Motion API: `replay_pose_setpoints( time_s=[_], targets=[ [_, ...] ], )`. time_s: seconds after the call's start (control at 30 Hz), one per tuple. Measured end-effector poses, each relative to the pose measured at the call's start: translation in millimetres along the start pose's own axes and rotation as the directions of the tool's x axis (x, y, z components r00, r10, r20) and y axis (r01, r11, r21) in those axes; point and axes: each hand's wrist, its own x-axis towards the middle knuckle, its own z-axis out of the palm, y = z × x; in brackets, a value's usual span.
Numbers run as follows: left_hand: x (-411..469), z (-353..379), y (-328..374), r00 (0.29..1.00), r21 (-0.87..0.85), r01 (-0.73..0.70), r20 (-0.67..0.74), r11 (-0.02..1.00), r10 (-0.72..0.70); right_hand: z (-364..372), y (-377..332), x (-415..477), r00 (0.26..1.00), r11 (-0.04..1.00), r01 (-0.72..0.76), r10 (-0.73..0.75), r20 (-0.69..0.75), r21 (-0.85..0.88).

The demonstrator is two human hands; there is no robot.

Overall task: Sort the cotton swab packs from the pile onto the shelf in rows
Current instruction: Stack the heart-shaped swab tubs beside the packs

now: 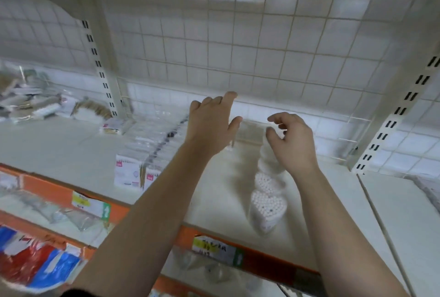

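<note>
Cotton swab packs: heart-shaped tubs of clear plastic [269,206], filled with white-tipped swabs standing on end, form a single file running front to back on the pale, smooth shelf [71,149], right of centre. The rear tubs are partly hidden by the right hand.

Left of centre, flat clear-film swab packs [154,137] lie in rows running front to back. At their front end stand white packs with red label patches [126,173]; the print is blurred and cannot be read. A loose pile of mixed clear packets [35,104] lies at the far left rear of the same shelf, well apart from the tubs.

Left hand [212,125]: raised over the middle of the shelf, fingers straight and spread, released, holding nothing. Right hand [295,142]: over the rear of the tub file, fingers loosely curled, nothing seen in its grasp; contact with the rearmost tub cannot be determined.

The shelf's orange front rail [47,189] carries a yellow-and-white price tag with a green arrow [90,204] and a second handwritten tag [214,248]; neither is legible. A white wire grid panel [238,47] backs the bay, against tiled wall, between slotted metal uprights [100,63]. Below the rail, at lower left, are red, blue and white packets [35,261], blurred.
</note>
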Motion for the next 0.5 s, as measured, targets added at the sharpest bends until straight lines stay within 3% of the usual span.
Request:
replay_pose_setpoints(
  time_s=[0.17,0.5],
  targets=[
    [-37,-44,-77,0.994,0.041,0.103,-0.039,0.994,-0.101,62,-86,-4,0.992,0.990,0.117,-0.120,0.035,0.077],
    [-120,-114,-254,0.971,0.163,0.237,-0.021,0.958,-0.237,211,-236,-38,0.975,0.964,0.156,-0.186,0.124,0.215]
  ],
)
